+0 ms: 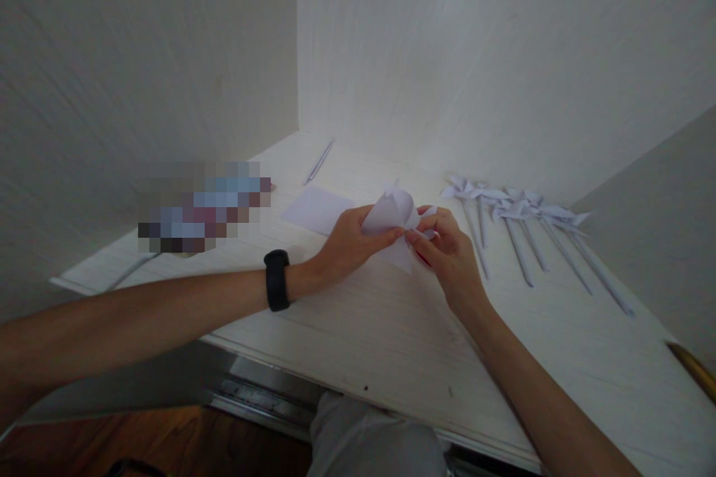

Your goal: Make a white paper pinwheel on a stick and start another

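Observation:
Above the middle of the white table, a white paper pinwheel (391,210) with curled-in corners is between my two hands. My left hand (355,242) grips its left side, thumb in front and fingers behind. At its right side my right hand (447,250) pinches the paper near the centre with thumb and forefinger. A lower corner of the sheet hangs below the fingers. Whether anything small is inside the right pinch is hidden. Behind my left hand a flat white paper sheet (316,210) lies on the table.
Several finished paper pinwheels (520,205) on rolled paper sticks lie at the right. A thin folded paper strip (320,161) rests near the back corner. On the left stands a blurred-out object (206,209) with a cable (131,270). Walls enclose the table's (358,328) back and sides.

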`<state>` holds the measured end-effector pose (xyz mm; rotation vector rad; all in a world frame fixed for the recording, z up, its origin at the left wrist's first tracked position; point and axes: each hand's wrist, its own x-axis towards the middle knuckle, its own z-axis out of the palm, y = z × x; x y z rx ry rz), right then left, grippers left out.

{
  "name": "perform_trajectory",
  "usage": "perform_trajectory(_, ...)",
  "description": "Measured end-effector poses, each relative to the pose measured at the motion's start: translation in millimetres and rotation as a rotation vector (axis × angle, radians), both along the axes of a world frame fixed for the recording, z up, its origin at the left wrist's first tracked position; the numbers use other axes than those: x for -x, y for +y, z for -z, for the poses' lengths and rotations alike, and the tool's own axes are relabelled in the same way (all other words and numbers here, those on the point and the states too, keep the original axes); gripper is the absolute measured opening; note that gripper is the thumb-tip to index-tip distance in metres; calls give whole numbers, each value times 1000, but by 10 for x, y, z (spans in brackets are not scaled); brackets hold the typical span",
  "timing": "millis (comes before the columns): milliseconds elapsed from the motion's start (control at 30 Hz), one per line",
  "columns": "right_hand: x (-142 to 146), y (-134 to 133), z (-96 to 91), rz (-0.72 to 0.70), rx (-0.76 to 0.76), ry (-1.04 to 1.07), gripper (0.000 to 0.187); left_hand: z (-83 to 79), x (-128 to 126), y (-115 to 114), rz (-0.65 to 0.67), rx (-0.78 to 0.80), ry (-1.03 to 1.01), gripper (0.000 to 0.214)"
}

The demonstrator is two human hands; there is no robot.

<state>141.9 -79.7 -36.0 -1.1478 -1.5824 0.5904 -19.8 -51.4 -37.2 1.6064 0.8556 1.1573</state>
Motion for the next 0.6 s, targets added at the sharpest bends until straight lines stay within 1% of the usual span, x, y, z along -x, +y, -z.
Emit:
perform_trajectory(200,6,-8,-19,-13,55,35,24,15,0,11,10,14,-11,32)
perform_trajectory(400,-6,-11,-31,-28,36,81,23,12,-6,10,21,43,-48,33)
perform_trajectory(500,-15,-25,-54,-20,19,58,22,16,-12,23,9,69,-76,35)
perform_trajectory(600,-25,-32,-68,-17,-10,11,25,21,-15,40,-6,110,-92,36)
